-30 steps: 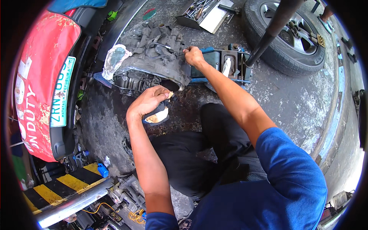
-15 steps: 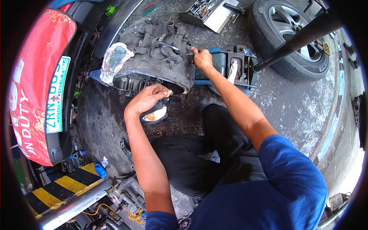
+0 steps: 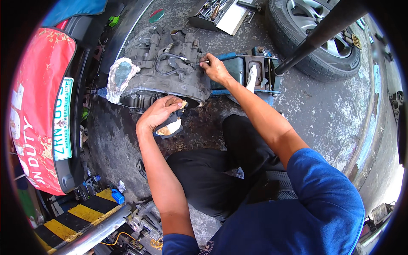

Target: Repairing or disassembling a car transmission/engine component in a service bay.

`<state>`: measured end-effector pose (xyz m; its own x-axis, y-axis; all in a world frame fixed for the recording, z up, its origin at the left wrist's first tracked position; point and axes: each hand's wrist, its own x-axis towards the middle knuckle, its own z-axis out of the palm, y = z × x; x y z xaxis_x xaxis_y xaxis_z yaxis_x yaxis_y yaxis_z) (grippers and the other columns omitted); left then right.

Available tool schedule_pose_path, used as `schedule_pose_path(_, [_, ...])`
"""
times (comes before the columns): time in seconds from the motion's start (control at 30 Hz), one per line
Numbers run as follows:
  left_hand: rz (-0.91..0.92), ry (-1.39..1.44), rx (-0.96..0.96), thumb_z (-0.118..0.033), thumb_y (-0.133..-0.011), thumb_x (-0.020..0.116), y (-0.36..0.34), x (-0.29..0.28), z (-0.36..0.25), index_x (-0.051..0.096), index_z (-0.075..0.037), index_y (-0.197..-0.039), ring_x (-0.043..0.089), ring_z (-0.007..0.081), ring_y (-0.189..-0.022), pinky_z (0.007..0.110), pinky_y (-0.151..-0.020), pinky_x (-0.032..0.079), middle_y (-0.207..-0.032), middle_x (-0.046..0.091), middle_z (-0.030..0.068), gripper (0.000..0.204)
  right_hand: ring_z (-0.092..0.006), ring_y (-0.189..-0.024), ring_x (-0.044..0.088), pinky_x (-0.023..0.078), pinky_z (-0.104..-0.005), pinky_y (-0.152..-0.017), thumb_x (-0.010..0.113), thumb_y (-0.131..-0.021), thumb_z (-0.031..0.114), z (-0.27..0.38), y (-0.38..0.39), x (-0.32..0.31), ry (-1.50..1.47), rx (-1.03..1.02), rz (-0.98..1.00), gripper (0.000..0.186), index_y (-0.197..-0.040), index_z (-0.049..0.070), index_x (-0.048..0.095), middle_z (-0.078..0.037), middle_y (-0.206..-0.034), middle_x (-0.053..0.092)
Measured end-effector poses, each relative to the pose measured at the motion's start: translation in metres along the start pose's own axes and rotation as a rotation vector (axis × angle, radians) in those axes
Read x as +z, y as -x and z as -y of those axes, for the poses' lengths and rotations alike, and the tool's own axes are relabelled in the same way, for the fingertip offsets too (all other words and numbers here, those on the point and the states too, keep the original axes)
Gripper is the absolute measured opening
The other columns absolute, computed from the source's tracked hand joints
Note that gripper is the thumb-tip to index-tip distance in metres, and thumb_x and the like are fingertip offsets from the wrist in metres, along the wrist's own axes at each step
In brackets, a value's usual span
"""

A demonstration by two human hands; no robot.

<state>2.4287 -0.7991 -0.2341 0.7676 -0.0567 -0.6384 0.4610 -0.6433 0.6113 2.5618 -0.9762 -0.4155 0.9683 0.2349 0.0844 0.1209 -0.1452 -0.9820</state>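
A grey metal gearbox (image 3: pixel 170 63) lies on the floor in front of me, the open mouth of its housing toward my knees. My left hand (image 3: pixel 158 114) is at that opening, fingers pinched on a stained cloth (image 3: pixel 172 126), dark with pale patches, which hangs below the hand. My right hand (image 3: pixel 216 69) is closed around a short thin metal rod (image 3: pixel 205 62) at the gearbox's right side. How far the rod reaches into the housing is hidden by my fingers. White paper or film (image 3: pixel 123 72) is stuck around the gearbox's left end.
A blue floor jack (image 3: pixel 238 68) with a white rag (image 3: pixel 252 78) lies right of the gearbox. Beyond it are a wheel (image 3: pixel 314 46), a slanting dark pole (image 3: pixel 318 38) and an open toolbox (image 3: pixel 204 21). A car bumper (image 3: pixel 74 127) and a striped beam (image 3: pixel 85 212) stand left.
The view has shifted slightly, so the gearbox and jack sit further up and left. My right hand's fingers have turned a little around the rod. My left hand keeps its place at the opening.
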Motion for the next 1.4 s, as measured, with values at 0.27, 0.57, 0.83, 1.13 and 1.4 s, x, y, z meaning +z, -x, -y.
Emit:
schedule_pose_path(0.27, [-0.008, 0.054, 0.014, -0.025, -0.092, 0.065, -0.007, 0.0, -0.01, 0.062, 0.005, -0.116, 0.06, 0.0154, -0.106, 0.029, -0.096, 0.044, -0.114, 0.067, 0.0104, 0.039, -0.0142, -0.056, 0.05, 0.042, -0.0333, -0.052, 0.052, -0.099, 0.042, -0.013, -0.026, -0.003, -0.067, 0.092, 0.008, 0.043, -0.097, 0.0, 0.06, -0.006, -0.071, 0.056])
schedule_pose_path(0.57, [0.06, -0.111, 0.149, -0.027, -0.092, 0.064, -0.022, -0.005, 0.025, 0.069, 0.002, -0.109, 0.064, 0.0158, -0.099, 0.031, -0.09, 0.048, -0.105, 0.071, 0.0076, 0.034, -0.0113, -0.065, 0.054, 0.043, -0.0276, -0.058, 0.058, -0.087, 0.008, 0.004, -0.011, -0.006, -0.486, 0.158, 0.159, 0.007, -0.094, 0.008, 0.06, -0.001, -0.076, 0.059])
schedule_pose_path(0.83, [0.093, -0.148, 0.073, -0.027, -0.088, 0.066, -0.024, -0.008, 0.001, 0.069, -0.001, -0.107, 0.063, 0.0122, -0.092, 0.029, -0.085, 0.047, -0.101, 0.072, 0.0058, 0.031, -0.0141, -0.051, 0.05, 0.041, -0.0279, -0.047, 0.056, -0.098, 0.028, 0.007, -0.026, -0.013, -0.399, 0.519, 0.236, 0.021, -0.097, 0.007, 0.056, -0.004, -0.064, 0.053])
schedule_pose_path(1.13, [0.054, -0.169, 0.061, -0.03, -0.088, 0.067, -0.017, -0.013, -0.008, 0.069, -0.002, -0.111, 0.063, 0.0143, -0.095, 0.029, -0.087, 0.047, -0.105, 0.072, 0.0069, 0.036, -0.0132, -0.053, 0.052, 0.043, -0.0276, -0.047, 0.055, -0.1, 0.029, 0.012, -0.033, -0.015, -0.352, 0.518, 0.246, 0.025, -0.104, 0.005, 0.058, -0.003, -0.072, 0.056])
schedule_pose_path(1.4, [0.047, -0.178, 0.022, -0.033, -0.087, 0.067, -0.013, -0.014, 0.001, 0.069, -0.002, -0.113, 0.064, 0.015, -0.099, 0.029, -0.091, 0.046, -0.109, 0.072, 0.0077, 0.04, -0.0135, -0.05, 0.05, 0.039, -0.0271, -0.044, 0.05, -0.101, 0.034, 0.019, -0.026, -0.009, -0.399, 0.606, 0.259, 0.031, -0.093, 0.005, 0.057, -0.002, -0.065, 0.054])
